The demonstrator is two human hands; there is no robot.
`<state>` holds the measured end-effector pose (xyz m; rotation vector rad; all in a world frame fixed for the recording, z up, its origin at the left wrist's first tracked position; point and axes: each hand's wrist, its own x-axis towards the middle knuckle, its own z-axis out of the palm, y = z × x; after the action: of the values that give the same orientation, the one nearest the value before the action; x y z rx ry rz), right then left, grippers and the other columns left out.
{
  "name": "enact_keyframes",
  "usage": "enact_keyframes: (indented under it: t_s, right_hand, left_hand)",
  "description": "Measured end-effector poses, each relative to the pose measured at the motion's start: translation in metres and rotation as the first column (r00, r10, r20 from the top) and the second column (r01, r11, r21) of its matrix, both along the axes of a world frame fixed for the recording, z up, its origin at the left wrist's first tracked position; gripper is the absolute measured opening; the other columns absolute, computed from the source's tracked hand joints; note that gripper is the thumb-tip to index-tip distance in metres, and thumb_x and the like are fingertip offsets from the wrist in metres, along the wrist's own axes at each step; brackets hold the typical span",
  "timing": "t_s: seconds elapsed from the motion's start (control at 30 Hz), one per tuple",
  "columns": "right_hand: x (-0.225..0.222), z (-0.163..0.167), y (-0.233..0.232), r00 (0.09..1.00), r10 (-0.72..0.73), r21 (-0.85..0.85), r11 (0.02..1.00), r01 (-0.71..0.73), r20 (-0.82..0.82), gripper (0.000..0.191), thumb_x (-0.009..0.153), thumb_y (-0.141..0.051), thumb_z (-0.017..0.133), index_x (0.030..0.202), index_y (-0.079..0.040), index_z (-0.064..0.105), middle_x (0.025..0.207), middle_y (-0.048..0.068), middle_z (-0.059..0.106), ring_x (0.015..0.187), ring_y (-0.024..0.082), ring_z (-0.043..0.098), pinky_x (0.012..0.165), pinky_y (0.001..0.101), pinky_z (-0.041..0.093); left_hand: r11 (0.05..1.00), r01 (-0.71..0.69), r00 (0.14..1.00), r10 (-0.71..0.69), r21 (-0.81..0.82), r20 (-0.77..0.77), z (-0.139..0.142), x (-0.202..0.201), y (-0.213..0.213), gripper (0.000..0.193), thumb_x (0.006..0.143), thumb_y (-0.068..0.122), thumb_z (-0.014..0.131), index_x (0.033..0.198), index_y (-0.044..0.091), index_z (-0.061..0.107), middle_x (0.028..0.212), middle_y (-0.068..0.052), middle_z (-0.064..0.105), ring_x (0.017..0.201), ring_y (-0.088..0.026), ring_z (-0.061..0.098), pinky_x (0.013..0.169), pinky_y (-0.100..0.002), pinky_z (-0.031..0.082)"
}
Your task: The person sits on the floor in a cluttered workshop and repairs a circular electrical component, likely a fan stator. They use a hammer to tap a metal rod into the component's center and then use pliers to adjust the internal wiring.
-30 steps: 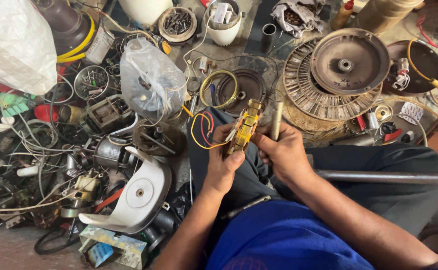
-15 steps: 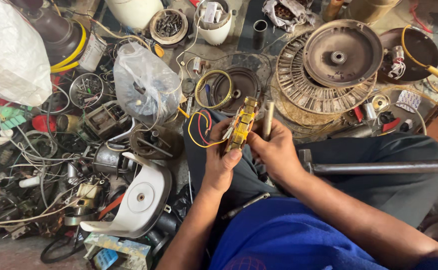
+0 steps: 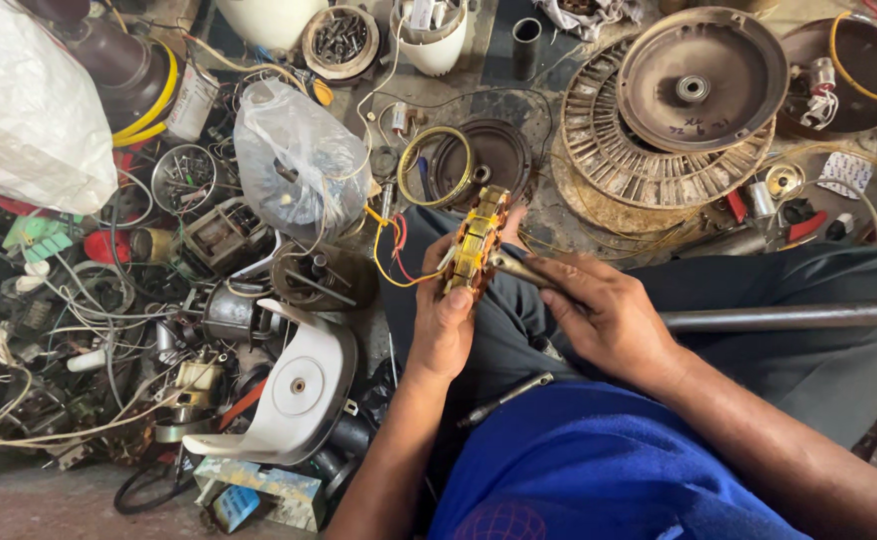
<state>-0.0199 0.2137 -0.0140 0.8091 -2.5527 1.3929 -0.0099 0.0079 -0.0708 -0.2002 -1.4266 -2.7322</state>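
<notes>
The left hand (image 3: 446, 322) grips the small yellow-wound motor stator (image 3: 476, 241) over the lap. The tool (image 3: 515, 268) (upright a second ago) now lies tipped against it, fingers of the right hand (image 3: 609, 318) clenched around it, so the prying has begun.

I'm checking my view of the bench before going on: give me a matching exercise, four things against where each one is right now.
Things:
1. wound motor core
2. thin metal tool
3. clear plastic bag
4. long metal rod

Places:
a. lying across the lap, at the right
b. held in the left hand
c. on the cluttered floor, left of the core
d. held in the right hand, tip at the core

Pairs: 1-b, 2-d, 3-c, 4-a
</notes>
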Motion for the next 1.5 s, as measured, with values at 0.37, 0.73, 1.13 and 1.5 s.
enact_keyframes:
  t_s: [0.37, 0.73, 1.13, 1.5]
  right_hand:
    - [0.000, -0.004, -0.008, 0.973, -0.157, 0.040, 0.987, 0.153, 0.168, 0.031, 0.086, -0.012, 0.076, 0.116, -0.003, 0.071, 0.103, 0.015, 0.077, 0.093, 0.025, 0.077, 0.081, 0.0361, 0.060]
    - [-0.018, -0.018, -0.006, 0.927, -0.051, -0.079, 0.993, 0.087, 0.372, 0.031, 0.085, -0.011, 0.079, 0.111, -0.001, 0.065, 0.103, 0.008, 0.077, 0.101, 0.013, 0.075, 0.086, 0.0294, 0.059]
    - [0.001, -0.027, 0.020, 0.672, 0.013, -0.127, 0.984, 0.122, 0.741, 0.028, 0.100, -0.028, 0.061, 0.108, -0.003, 0.069, 0.080, 0.003, 0.070, 0.069, 0.010, 0.062, 0.062, 0.0266, 0.053]
    - [0.001, -0.009, -0.001, 0.962, -0.068, 0.082, 0.995, 0.047, 0.264, 0.027, 0.090, -0.012, 0.073, 0.112, 0.002, 0.073, 0.089, 0.019, 0.076, 0.073, 0.028, 0.075, 0.064, 0.0355, 0.057]
  left_hand:
    - [0.999, 0.008, 0.999, -0.005, -0.050, 0.044, -0.016, 0.002, 0.000, 0.087, 0.086, 0.047, 0.085, 0.147, -0.003, 0.048, 0.130, -0.008, 0.058, 0.118, -0.016, 0.054, 0.108, -0.033, 0.042]
    - [0.991, 0.102, 0.993, -0.096, -0.088, 0.065, -0.002, 0.001, 0.003, 0.091, 0.082, 0.046, 0.085, 0.148, -0.002, 0.044, 0.139, -0.014, 0.058, 0.128, -0.021, 0.056, 0.111, -0.036, 0.043]
    - [0.998, 0.052, 0.999, -0.052, 0.033, 0.016, -0.016, 0.001, 0.006, 0.082, 0.087, 0.050, 0.086, 0.137, -0.005, 0.051, 0.128, -0.011, 0.060, 0.119, -0.018, 0.057, 0.111, -0.036, 0.044]
    - [0.989, 0.139, 0.989, -0.135, -0.053, 0.066, -0.023, 0.003, -0.012, 0.079, 0.084, 0.042, 0.089, 0.136, -0.003, 0.050, 0.121, -0.007, 0.062, 0.113, -0.016, 0.057, 0.101, -0.033, 0.046]
